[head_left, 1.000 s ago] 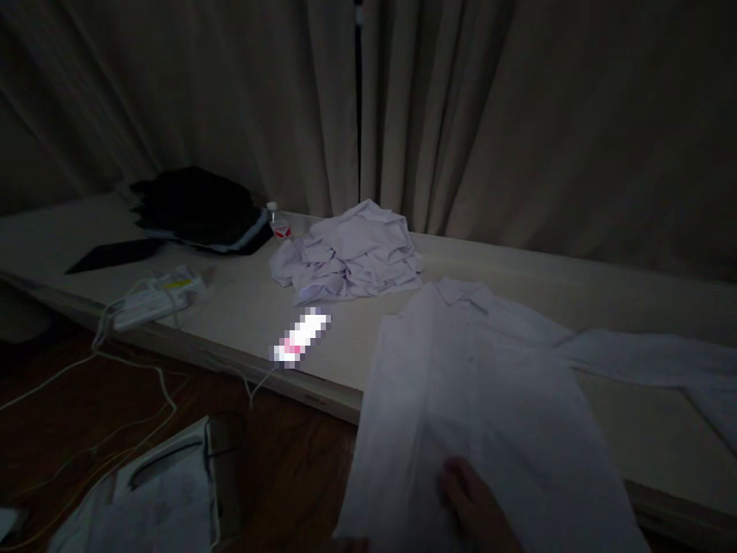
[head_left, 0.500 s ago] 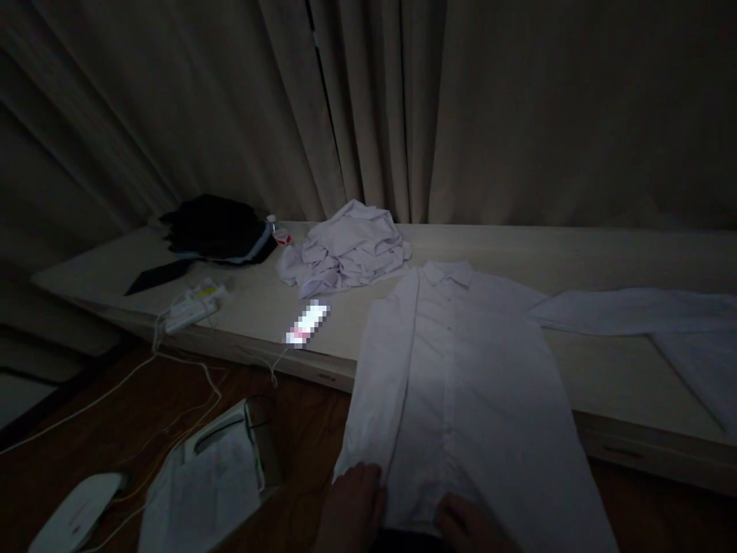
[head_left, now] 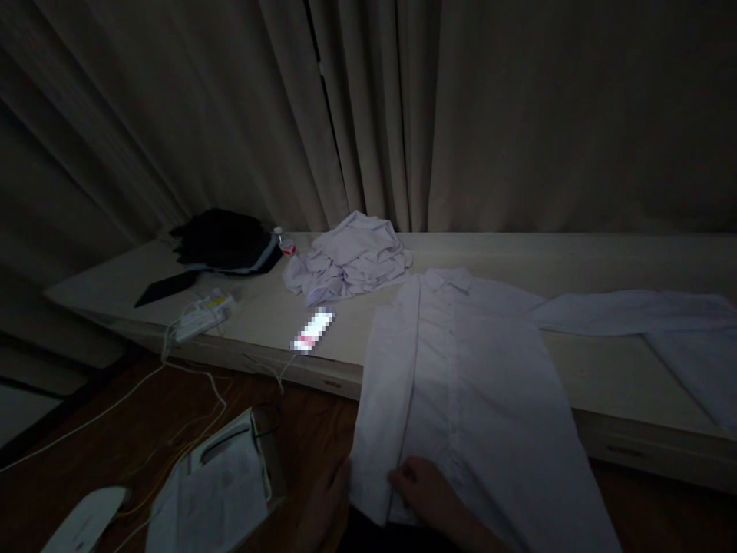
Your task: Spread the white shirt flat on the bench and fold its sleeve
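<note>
Hands, left hand (head_left: 328, 503) and right hand (head_left: 423, 491), pinch the white shirt (head_left: 461, 384) hem (both clamped on cloth).

Your left hand (head_left: 327, 503) is mostly behind the shirt (head_left: 461, 399) hem and lost in the dark; can't tell its grip. Right hand (head_left: 423, 491) runs off the bottom edge. Shirt's right sleeve is cut by the frame's right side. Phone (head_left: 314, 330) screen is blurred out. Bottle (head_left: 284, 242) label is too small to read.
</note>
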`<state>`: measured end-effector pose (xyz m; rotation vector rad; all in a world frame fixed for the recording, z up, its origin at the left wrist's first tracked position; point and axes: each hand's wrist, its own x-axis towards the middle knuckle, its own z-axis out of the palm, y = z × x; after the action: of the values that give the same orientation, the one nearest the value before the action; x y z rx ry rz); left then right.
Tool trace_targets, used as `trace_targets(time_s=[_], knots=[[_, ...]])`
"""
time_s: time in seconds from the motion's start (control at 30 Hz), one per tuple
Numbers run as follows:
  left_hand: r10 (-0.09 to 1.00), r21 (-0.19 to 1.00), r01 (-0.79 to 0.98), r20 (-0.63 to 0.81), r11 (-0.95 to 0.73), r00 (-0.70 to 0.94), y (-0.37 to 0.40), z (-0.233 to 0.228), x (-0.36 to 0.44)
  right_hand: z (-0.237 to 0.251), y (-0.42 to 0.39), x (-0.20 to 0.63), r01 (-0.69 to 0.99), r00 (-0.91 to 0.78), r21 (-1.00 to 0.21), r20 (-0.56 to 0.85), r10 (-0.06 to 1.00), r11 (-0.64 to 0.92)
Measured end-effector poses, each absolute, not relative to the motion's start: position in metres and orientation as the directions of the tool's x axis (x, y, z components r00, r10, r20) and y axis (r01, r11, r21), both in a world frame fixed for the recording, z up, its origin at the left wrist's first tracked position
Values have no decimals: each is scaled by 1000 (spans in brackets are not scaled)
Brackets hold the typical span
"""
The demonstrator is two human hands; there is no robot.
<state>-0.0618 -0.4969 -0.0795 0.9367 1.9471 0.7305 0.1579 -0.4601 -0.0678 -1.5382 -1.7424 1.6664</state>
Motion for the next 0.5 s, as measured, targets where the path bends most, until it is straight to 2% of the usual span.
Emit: trace_targets(time_s=[0.13,0.23,0.33,0.5], knots=[[788,715,332,-547,616,-283,-505,-82,-67,-74,-458,151,547,-347,-816,-422,837,-185],[837,727,418,-500,545,-222,-505,-83,-70,-76,-459,155,480,-396,-849,-433,810,-219],[841,719,438,-474,540,-260,-506,-82,-69,-77,-461,159,448,-395,-864,-424,815,-232],[815,727,372,-479,577,-327,-512,-75,-59,-60,-465,163,444,-413,-863,-436,799,-241]])
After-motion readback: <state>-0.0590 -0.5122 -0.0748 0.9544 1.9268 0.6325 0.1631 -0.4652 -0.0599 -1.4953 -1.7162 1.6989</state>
